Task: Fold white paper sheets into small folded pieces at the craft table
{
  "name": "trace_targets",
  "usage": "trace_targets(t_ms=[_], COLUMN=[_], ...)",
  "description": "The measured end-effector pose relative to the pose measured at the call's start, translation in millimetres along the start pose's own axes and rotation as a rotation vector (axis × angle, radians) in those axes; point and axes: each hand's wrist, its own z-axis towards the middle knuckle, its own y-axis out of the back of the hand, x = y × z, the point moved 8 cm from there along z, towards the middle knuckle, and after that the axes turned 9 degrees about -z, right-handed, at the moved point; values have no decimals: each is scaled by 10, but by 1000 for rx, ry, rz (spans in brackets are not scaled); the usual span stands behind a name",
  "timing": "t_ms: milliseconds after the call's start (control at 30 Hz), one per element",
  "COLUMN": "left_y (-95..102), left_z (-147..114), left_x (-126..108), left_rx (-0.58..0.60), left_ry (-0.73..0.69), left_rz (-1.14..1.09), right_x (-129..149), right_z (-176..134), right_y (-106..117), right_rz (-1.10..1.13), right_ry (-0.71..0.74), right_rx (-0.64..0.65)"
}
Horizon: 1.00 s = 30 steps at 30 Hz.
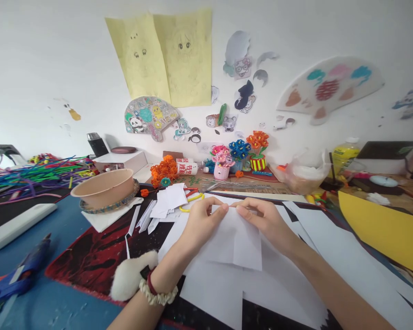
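Note:
A folded piece of white paper (239, 243) hangs between my two hands above the desk. My left hand (204, 217) pinches its top edge with thumb and fingers, and my right hand (261, 217) pinches the same edge a little to the right. The thumbs nearly meet at the middle of that edge. Beneath lie larger white sheets (213, 293), partly hidden by the held paper. Just beyond my left hand are yellow-handled scissors (192, 201), partly covered by a pile of cut white paper pieces (168, 201).
A blue glue gun (20, 275) lies at the left, below a pink bowl (105, 188). A white plush item (129, 277) rests by my left forearm. Yellow card (385, 233) is at the right. Along the wall stand pipe-cleaner flowers (239, 151) and a yellow bottle (346, 158).

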Motion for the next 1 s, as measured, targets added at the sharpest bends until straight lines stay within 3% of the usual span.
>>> trace_targets(t_ms=[300,567,1000], left_y=[0,-30,-36], left_z=[11,31,52], left_x=[85,153,210], left_rx=[-66,-53,-59], left_ry=[8,13,28], left_rz=[20,-30,-105], right_x=[-153,-184,-189], right_z=[-13,-34,-38], right_y=[2,1,-16], right_rz=[48,90,120], right_ry=[-71,-108,-132], right_rx=[-97,-151,-170])
